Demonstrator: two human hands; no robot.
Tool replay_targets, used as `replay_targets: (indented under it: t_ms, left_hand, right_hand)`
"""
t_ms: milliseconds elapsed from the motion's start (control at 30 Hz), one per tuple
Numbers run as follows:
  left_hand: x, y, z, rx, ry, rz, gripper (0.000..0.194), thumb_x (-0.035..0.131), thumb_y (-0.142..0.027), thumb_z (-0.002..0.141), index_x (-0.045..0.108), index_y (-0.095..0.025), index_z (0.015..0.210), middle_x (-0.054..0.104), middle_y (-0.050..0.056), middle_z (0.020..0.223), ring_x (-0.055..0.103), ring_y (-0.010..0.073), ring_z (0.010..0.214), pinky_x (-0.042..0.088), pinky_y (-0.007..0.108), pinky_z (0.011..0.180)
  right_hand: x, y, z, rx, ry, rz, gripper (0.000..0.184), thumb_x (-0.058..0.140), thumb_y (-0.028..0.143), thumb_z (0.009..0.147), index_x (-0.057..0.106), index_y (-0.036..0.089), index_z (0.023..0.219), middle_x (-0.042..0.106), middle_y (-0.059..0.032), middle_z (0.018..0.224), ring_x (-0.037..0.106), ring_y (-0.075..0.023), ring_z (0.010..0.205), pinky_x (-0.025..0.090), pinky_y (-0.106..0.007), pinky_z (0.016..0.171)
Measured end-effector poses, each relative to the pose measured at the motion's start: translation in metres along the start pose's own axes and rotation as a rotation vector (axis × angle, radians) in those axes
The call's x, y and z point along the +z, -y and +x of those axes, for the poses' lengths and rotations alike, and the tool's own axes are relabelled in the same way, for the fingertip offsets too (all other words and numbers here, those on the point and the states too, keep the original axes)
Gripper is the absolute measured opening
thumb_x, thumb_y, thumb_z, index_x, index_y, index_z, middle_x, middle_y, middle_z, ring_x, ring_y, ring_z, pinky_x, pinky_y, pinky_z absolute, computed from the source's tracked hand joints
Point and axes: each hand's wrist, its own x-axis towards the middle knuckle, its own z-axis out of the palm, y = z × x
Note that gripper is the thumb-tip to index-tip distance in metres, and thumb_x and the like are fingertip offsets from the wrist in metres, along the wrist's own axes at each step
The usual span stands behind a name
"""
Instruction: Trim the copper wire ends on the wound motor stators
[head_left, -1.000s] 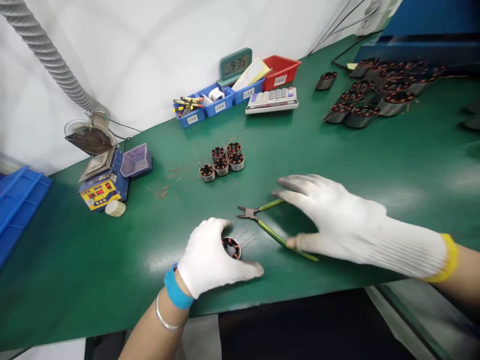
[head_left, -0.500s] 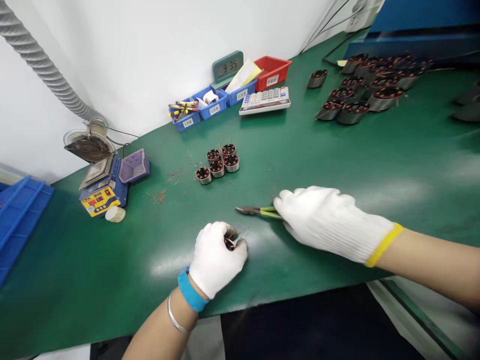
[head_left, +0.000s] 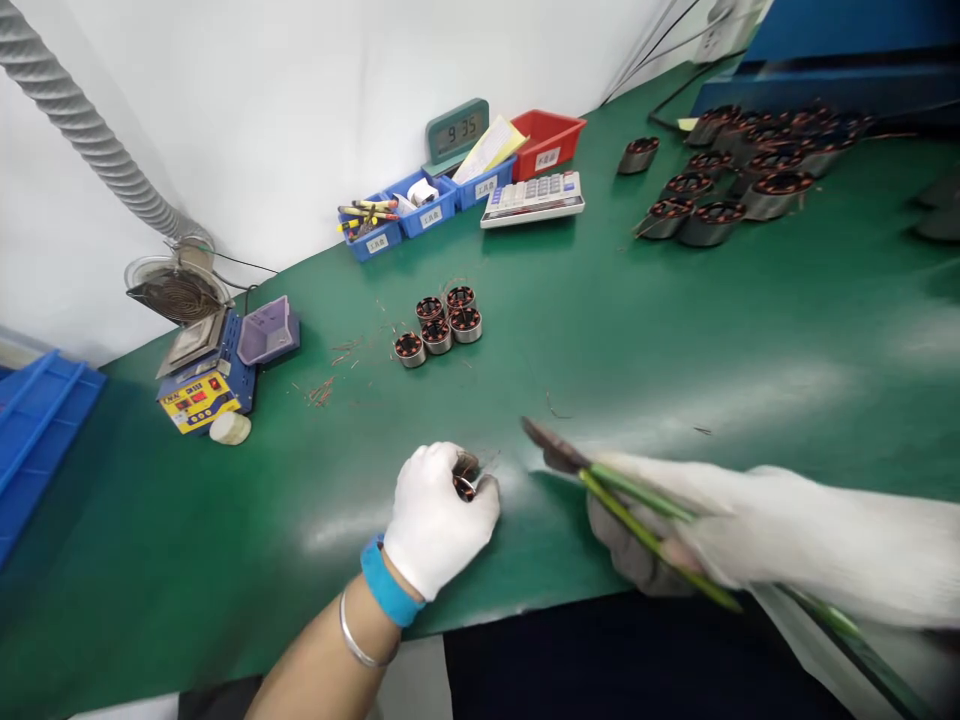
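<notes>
My left hand [head_left: 442, 515], in a white glove, is closed around a small motor stator [head_left: 464, 488] on the table. Copper windings and part of its metal ring show between thumb and fingers; fine wire ends stick out to the right. My gloved right hand [head_left: 675, 540], blurred by motion, grips green-handled cutting pliers [head_left: 622, 490] above the table's front edge. The pliers' jaws point left toward the stator but stay apart from it. Farther back, several finished-looking small stators [head_left: 437, 336] stand in a tight group on the green table [head_left: 337, 560].
Wire scraps [head_left: 322, 390] lie left of the group. Larger stators [head_left: 709, 223] stand at the back right. A calculator [head_left: 532, 200], blue bins [head_left: 431, 215], a red bin [head_left: 546, 145] and a clock [head_left: 457, 132] line the wall. A blue-yellow device [head_left: 202, 385] and purple tray [head_left: 270, 330] stand left.
My right hand came down on the pliers, closed on them and lifted them off the table toward me. My left hand closed around the stator and has stayed there.
</notes>
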Motion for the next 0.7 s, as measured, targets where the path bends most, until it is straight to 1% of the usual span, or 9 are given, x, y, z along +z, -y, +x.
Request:
replay_targets:
  t_ms: [33,67,167,300,367,500,533,600,700]
  left_hand:
    - [0.000,0.000,0.000,0.004,-0.002,0.002,0.014,0.063,-0.022,0.078,0.049,-0.024,0.072,0.059,0.001,0.074,0.056,0.0199,0.075,0.044,0.033,0.072]
    - [0.000,0.001,0.000,0.010,-0.005,0.004,0.014,0.063,-0.022,0.078,0.050,-0.024,0.073,0.059,0.001,0.074,0.056,0.0197,0.076,0.044,0.033,0.072]
    - [0.000,0.001,-0.001,0.032,-0.019,-0.006,0.013,0.064,-0.021,0.078,0.052,-0.023,0.074,0.060,0.001,0.075,0.058,0.0197,0.076,0.045,0.033,0.072]
    - [0.001,0.002,0.000,0.018,-0.021,-0.026,0.012,0.064,-0.021,0.078,0.053,-0.023,0.074,0.060,0.000,0.074,0.058,0.0194,0.075,0.045,0.033,0.072]
    - [0.001,0.002,-0.001,0.017,-0.015,-0.027,0.012,0.064,-0.022,0.078,0.053,-0.023,0.074,0.060,0.000,0.074,0.057,0.0195,0.075,0.045,0.033,0.072]
    - [0.001,0.002,-0.001,0.031,-0.010,-0.023,0.011,0.063,-0.023,0.080,0.054,-0.023,0.075,0.061,0.001,0.076,0.057,0.0202,0.076,0.045,0.034,0.073]
    - [0.000,0.002,-0.001,0.029,-0.006,-0.021,0.010,0.063,-0.023,0.080,0.054,-0.023,0.075,0.061,0.001,0.076,0.057,0.0202,0.076,0.045,0.034,0.073]
    - [0.000,0.002,-0.001,0.026,-0.003,-0.021,0.011,0.063,-0.023,0.079,0.053,-0.023,0.074,0.061,0.001,0.075,0.057,0.0200,0.076,0.044,0.033,0.072]
    - [0.000,0.002,-0.001,0.040,-0.002,-0.016,0.012,0.063,-0.023,0.079,0.052,-0.023,0.074,0.059,0.000,0.074,0.057,0.0198,0.075,0.044,0.033,0.071]
  right_hand:
    - [0.002,0.004,-0.004,0.050,0.084,0.078,0.067,0.058,0.041,0.081,0.052,0.028,0.146,0.075,-0.0087,0.102,0.071,-0.0275,0.085,0.059,-0.036,0.071]
    - [0.005,0.007,-0.006,0.088,0.133,0.121,0.067,0.060,0.041,0.080,0.053,0.028,0.145,0.074,-0.0085,0.103,0.071,-0.0261,0.084,0.058,-0.034,0.070]
    - [0.008,0.017,-0.002,0.107,0.167,0.194,0.070,0.063,0.041,0.079,0.052,0.026,0.147,0.072,-0.0082,0.102,0.070,-0.0225,0.083,0.058,-0.030,0.071]
    - [0.008,0.027,0.010,0.080,0.206,0.177,0.077,0.065,0.048,0.079,0.048,0.022,0.149,0.070,-0.0092,0.101,0.068,-0.0235,0.088,0.058,-0.030,0.071]
    - [0.008,0.030,0.014,0.097,0.202,0.130,0.070,0.065,0.045,0.080,0.051,0.024,0.145,0.070,-0.0077,0.101,0.068,-0.0228,0.087,0.058,-0.029,0.069]
    - [0.012,0.031,0.019,0.156,0.126,0.029,0.041,0.063,0.036,0.079,0.066,0.024,0.118,0.071,-0.0061,0.101,0.071,-0.0222,0.084,0.057,-0.027,0.067]
    - [0.014,0.031,0.019,0.169,0.103,0.030,0.040,0.063,0.035,0.078,0.067,0.024,0.116,0.072,-0.0062,0.101,0.072,-0.0227,0.084,0.056,-0.027,0.064]
    - [0.018,0.028,0.020,0.182,0.068,0.062,0.046,0.063,0.033,0.076,0.065,0.024,0.122,0.072,-0.0058,0.095,0.072,-0.0236,0.082,0.054,-0.025,0.056]
    - [0.020,0.026,0.021,0.127,0.035,0.069,0.054,0.060,0.034,0.079,0.060,0.024,0.131,0.071,-0.0038,0.083,0.072,-0.0223,0.072,0.050,-0.023,0.047]
